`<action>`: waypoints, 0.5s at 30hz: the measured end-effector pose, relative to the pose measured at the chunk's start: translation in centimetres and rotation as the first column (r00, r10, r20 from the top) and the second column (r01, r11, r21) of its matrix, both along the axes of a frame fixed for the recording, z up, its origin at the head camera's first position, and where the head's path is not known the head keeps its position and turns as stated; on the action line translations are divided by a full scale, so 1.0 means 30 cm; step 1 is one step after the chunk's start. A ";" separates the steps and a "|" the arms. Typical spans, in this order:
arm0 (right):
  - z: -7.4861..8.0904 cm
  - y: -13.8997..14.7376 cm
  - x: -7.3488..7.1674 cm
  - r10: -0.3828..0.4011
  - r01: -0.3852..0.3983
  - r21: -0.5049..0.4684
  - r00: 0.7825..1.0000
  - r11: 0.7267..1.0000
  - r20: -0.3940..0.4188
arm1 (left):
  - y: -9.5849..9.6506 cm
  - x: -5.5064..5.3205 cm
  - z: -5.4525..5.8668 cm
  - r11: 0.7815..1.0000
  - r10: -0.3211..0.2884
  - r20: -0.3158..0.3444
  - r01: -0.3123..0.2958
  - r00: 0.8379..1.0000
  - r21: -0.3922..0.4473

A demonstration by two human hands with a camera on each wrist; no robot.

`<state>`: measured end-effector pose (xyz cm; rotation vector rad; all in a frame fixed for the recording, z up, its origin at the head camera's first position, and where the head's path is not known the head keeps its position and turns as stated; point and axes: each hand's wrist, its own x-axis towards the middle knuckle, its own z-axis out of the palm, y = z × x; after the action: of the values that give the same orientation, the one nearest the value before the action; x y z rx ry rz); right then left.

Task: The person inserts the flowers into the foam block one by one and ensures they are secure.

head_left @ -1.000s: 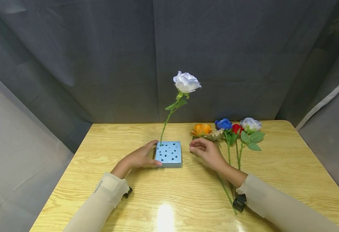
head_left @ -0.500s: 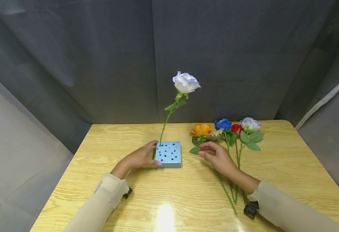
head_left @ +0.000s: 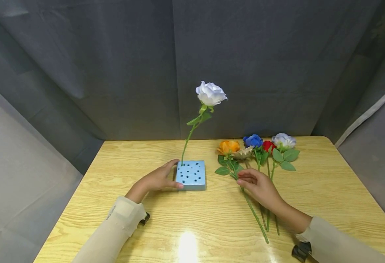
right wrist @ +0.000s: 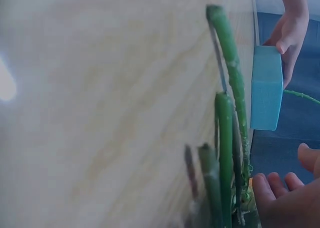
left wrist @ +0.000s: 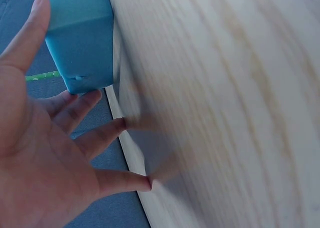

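My left hand (head_left: 158, 178) holds the left side of a light blue foam block (head_left: 192, 178) dotted with holes, thumb at the front and fingertips at the back. From a hole near its back left corner rises a white artificial rose (head_left: 211, 94), leaning right. My right hand (head_left: 259, 187) hovers at the stem of an orange artificial flower (head_left: 229, 147) lying on the table; whether it touches is unclear. In the right wrist view, the right thumb and loosely bent fingers (right wrist: 277, 185) stand apart with nothing between them.
Right of the orange flower lie a dried-looking beige flower (head_left: 244, 153), a blue flower (head_left: 253, 140), a red flower (head_left: 269, 146) and another white rose (head_left: 284, 140), their stems pointing toward the front. A dark curtain (head_left: 129, 73) hangs behind the wooden table (head_left: 120, 153).
My right hand has moved right and toward the front, from beside the block down along the orange flower's stem, uncovering its leaves. The left hand and the block stay put.
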<state>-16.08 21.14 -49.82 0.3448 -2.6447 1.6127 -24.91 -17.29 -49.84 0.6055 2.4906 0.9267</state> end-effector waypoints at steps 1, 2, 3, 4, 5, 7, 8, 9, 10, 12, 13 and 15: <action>0.000 0.004 0.006 -0.002 0.002 0.008 1.000 1.000 -0.003 | -0.001 0.001 0.001 1.000 0.001 0.000 -0.001 1.000 -0.003; 0.001 0.008 0.012 -0.003 0.003 0.016 1.000 1.000 -0.005 | 0.000 0.002 0.003 1.000 0.002 0.000 -0.002 1.000 -0.005; 0.000 0.011 0.018 -0.004 0.004 0.025 1.000 1.000 -0.008 | 0.000 0.003 0.004 1.000 0.002 0.000 -0.002 1.000 -0.004; 0.000 0.016 0.025 -0.008 0.008 0.035 1.000 0.999 -0.003 | -0.001 0.003 0.004 1.000 0.001 0.000 -0.001 1.000 -0.003; 0.000 0.020 0.032 -0.007 0.007 0.048 1.000 0.999 -0.002 | -0.001 0.003 0.004 1.000 0.001 0.000 -0.001 1.000 -0.003; -0.001 0.027 0.044 -0.011 0.010 0.068 1.000 0.998 0.006 | -0.001 0.003 0.003 1.000 0.000 -0.002 0.000 1.000 -0.001; 0.000 0.029 0.051 -0.013 0.012 0.075 1.000 0.997 0.013 | 0.000 0.003 0.004 1.000 0.000 -0.002 0.000 1.000 0.001; 0.001 0.032 0.057 -0.016 0.014 0.087 1.000 0.996 0.018 | 0.000 0.003 0.004 1.000 0.000 -0.002 0.000 1.000 0.001; 0.003 0.034 0.063 -0.022 0.019 0.095 0.999 0.995 0.025 | 0.000 0.003 0.004 1.000 0.000 -0.002 0.000 1.000 0.002; 0.009 0.037 0.075 -0.037 0.032 0.110 0.999 0.993 0.038 | 0.001 0.003 0.006 1.000 0.002 -0.002 -0.002 1.000 0.002; 0.012 0.038 0.080 -0.044 0.038 0.120 0.998 0.992 0.046 | 0.001 0.004 0.007 1.000 0.003 -0.001 -0.003 1.000 0.002; 0.018 0.040 0.089 -0.057 0.048 0.139 0.996 0.989 0.062 | 0.001 0.004 0.008 1.000 0.003 0.002 -0.003 1.000 0.004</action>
<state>-13.42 22.32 -49.29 0.2269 -2.7963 1.4561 -24.77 -17.26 -49.62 0.6023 2.4894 0.9334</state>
